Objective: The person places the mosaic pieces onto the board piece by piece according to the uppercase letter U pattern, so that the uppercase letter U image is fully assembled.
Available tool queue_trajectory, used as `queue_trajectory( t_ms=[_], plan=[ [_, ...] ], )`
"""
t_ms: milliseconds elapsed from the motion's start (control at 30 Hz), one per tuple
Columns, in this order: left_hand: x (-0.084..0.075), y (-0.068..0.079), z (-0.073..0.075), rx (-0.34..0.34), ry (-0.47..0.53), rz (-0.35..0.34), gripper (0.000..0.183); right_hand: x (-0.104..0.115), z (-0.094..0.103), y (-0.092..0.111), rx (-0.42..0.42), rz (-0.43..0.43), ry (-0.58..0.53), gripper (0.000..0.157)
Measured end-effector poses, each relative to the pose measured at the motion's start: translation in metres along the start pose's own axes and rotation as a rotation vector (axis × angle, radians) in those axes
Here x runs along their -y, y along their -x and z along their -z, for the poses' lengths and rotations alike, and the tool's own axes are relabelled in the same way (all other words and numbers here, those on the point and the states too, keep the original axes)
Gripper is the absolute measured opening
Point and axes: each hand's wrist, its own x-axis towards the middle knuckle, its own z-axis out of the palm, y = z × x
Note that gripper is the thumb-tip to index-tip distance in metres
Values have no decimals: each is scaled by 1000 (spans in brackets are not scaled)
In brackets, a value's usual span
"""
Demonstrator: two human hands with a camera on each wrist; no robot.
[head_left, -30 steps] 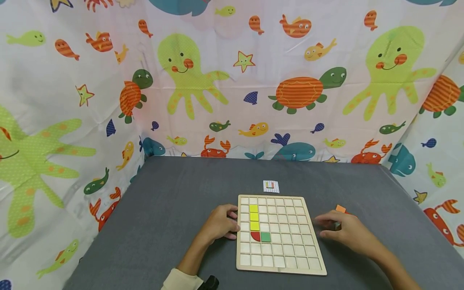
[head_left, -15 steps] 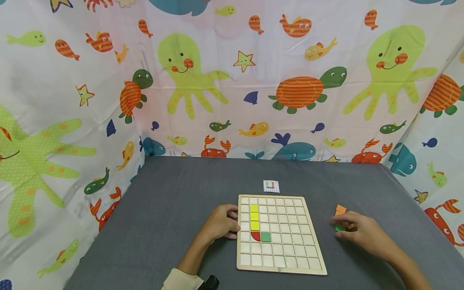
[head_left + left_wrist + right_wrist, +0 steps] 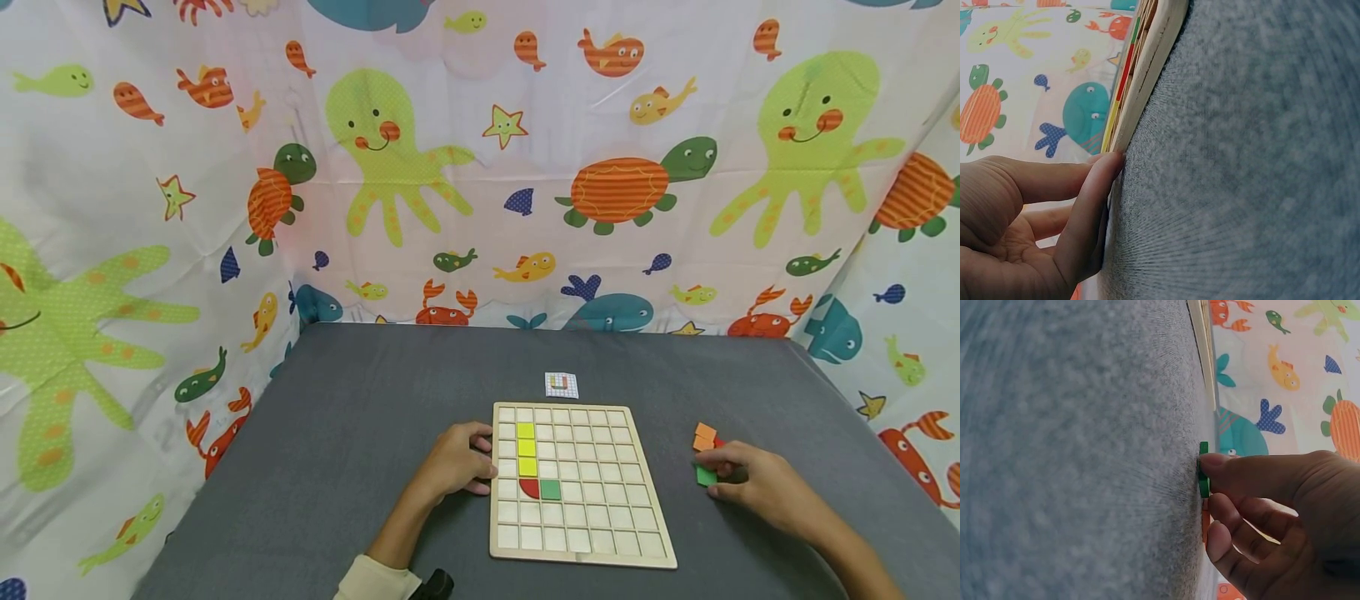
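A pale wooden grid board (image 3: 592, 517) lies on the table. Three yellow square tiles (image 3: 527, 448) run down one column of it, above a red quarter-round tile (image 3: 528, 488) and a green square tile (image 3: 551, 490). My left hand (image 3: 453, 460) rests its fingertips and thumb against the board's left edge; the left wrist view has the fingertips right at that edge. Right of the board, my right hand (image 3: 757, 483) has thumb and forefinger at another green tile (image 3: 1204, 484), low over the table. Orange tiles (image 3: 703, 437) and a partly hidden red piece (image 3: 719, 443) lie beside its fingers.
A small printed pattern card (image 3: 561, 385) lies just beyond the board. The dark grey table cover (image 3: 390, 383) reaches back to a sea-animal curtain (image 3: 480, 208), which also hangs along both sides.
My right hand has drawn back to the right and slightly nearer me, away from the board, uncovering orange tiles and more of a green tile. The left hand has stayed at the board's edge.
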Motion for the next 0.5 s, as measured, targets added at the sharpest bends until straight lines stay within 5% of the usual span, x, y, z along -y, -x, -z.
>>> queue_trajectory(
  t_ms=[500],
  plan=[
    [0, 0, 0, 0, -4, 2, 65, -5, 0, 1, 7, 5, 27, 29]
  ],
)
